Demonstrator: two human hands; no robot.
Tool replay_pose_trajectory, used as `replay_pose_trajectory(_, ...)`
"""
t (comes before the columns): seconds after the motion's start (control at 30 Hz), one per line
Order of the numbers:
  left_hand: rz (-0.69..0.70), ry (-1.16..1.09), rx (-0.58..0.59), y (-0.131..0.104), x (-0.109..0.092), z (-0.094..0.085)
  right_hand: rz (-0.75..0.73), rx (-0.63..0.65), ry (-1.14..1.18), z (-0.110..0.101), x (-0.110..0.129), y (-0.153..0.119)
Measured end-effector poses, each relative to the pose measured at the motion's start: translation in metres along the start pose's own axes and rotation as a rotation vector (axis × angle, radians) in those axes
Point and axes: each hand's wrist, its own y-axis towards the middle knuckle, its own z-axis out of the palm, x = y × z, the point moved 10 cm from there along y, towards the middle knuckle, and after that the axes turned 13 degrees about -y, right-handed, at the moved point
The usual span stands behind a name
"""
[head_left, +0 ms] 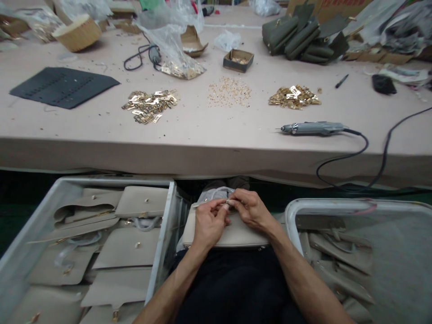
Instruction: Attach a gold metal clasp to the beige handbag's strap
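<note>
Head view: left hand [208,221] and right hand [249,209] pinching together a small fitting [228,203] atop beige bag [236,236] on lap; best kept steady, fingertips close, bag flat beneath.

Bare counter [202,130] along its near edge left of the rotary tool [312,128]; bins [162,252] flank the lap.

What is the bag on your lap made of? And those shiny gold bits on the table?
The beige bag under the left hand and right hand looks like smooth leather or imitation leather: matte, flat, stiff-edged; which one is unclear. The gold pieces and look like polished metal, probably plated, since they glint brightly.
</note>
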Motion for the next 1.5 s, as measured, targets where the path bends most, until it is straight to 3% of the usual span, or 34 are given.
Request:
replay_pose_trajectory(0.13, 0.216, 0.339, 0.067, 0.003, -0.024, 0.000, 0.031, 0.075, 0.022, 0.007, 0.002, 0.002)
replay_pose_trajectory(0.23, 0.263, 0.423, 0.088, 0.005, -0.031, 0.002, 0.053, 0.103, 0.040, 0.009, 0.001, 0.001)
replay_pose_trajectory(0.5, 0.292, 0.491, 0.094, 0.001, -0.033, 0.007, 0.143, 0.067, 0.109, 0.006, -0.008, -0.001)
replay_pose_trajectory(0.83, 0.285, 0.478, 0.074, 0.003, -0.028, 0.007, 0.267, 0.125, 0.221, 0.020, -0.023, -0.005)
replay_pose_trajectory(1.5, 0.250, 0.452, 0.077, 0.000, -0.026, 0.011, 0.335, 0.109, 0.317, 0.019, -0.029, -0.012)
